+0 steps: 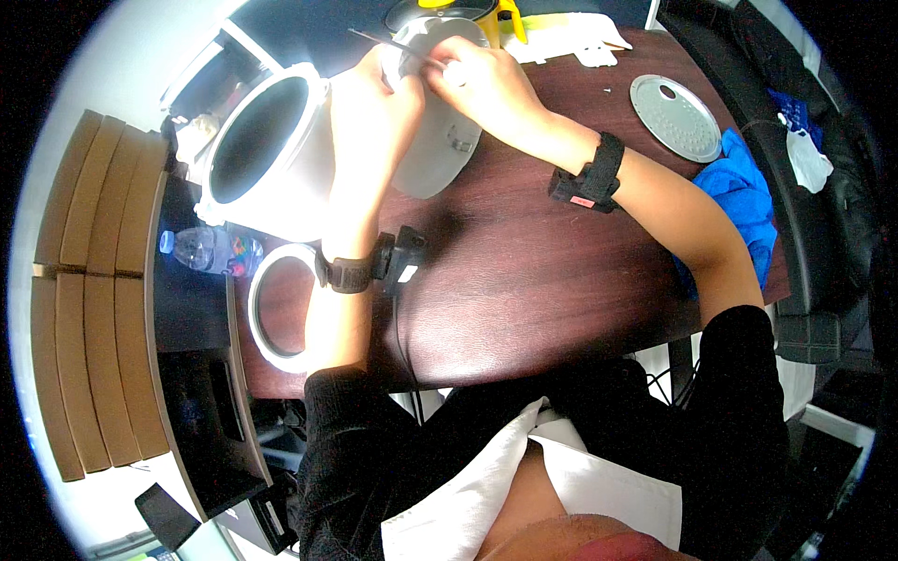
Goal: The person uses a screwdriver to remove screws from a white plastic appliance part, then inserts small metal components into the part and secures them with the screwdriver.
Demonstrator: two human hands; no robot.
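At the far edge of the table both hands work at a white rounded appliance housing [432,154] that stands tilted, with a small latch-like detail low on its side. My left hand [385,105] is closed on its upper part. My right hand [482,82] is closed in a pinch around a thin dark rod-shaped tool [379,40], which points left across the top of the housing. The tool's exact kind is unclear, and my fingers hide the spot being worked. Left of my left forearm stands a larger white appliance body [313,178] with a dark oval opening.
A white ring [254,313] lies at the left. Toward the right are a grey perforated disc [681,126] and a blue cloth [734,201]. White flat parts [575,39] and a yellow-handled item [513,21] sit at the back. A bottle [201,251] lies near cardboard boxes [98,206].
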